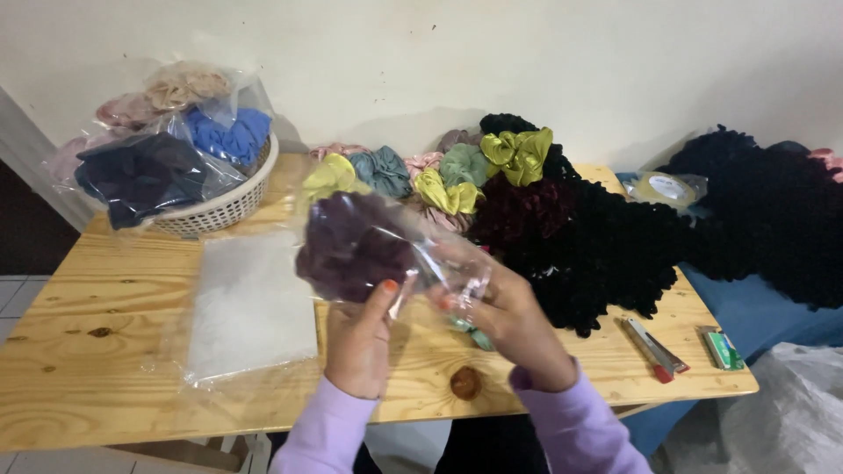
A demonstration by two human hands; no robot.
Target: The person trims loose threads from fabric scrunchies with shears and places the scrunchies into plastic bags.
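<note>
My left hand [360, 338] and my right hand [509, 320] together hold a clear plastic bag [439, 263] above the wooden table [97, 360]. A dark purple scrunchie [351, 246] sits inside the bag at its left end. My left thumb presses the bag just under the scrunchie. My right hand's fingers pinch the bag's open right end. Both sleeves are lilac.
A stack of clear bags [250, 307] lies flat at left. A white basket [228, 206] of bagged scrunchies stands at back left. Loose coloured scrunchies [448, 175] and a black heap [606, 246] fill the back. A utility knife [654, 349] and a small green item [722, 348] lie at right.
</note>
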